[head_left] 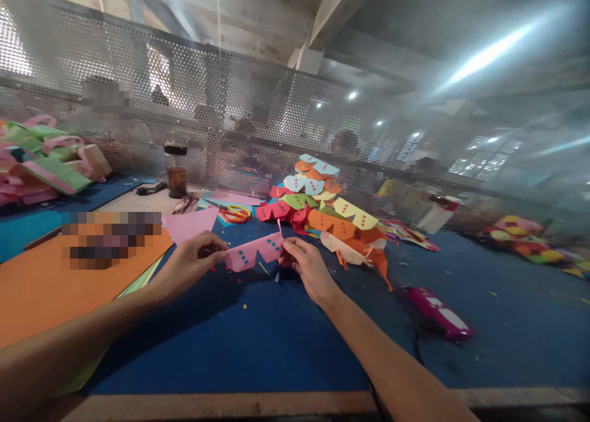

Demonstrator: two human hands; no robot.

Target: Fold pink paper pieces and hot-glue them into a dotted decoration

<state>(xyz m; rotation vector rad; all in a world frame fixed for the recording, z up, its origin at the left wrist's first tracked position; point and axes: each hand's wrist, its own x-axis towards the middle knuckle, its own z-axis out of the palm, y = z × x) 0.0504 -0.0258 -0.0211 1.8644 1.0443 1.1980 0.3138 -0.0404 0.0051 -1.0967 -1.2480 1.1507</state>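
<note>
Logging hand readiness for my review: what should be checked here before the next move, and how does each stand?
1. Left hand on the notched pink paper strip with blue dots: ok, at its left end.
2. Right hand on the strip: ok, at its right end.
3. Metal scissors with yellow-and-red handles away from both hands: ok.
4. Strip free of the multicoloured cut-paper heap: cannot tell.
5. Blue tabletop free of small paper scraps: not ok.

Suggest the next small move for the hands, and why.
Probably fold down the narrow flap on the pink paper piece with the right hand: the flap sticks up right beside that hand's fingertips, while the left hand holds the opposite end and could steady it.
</note>
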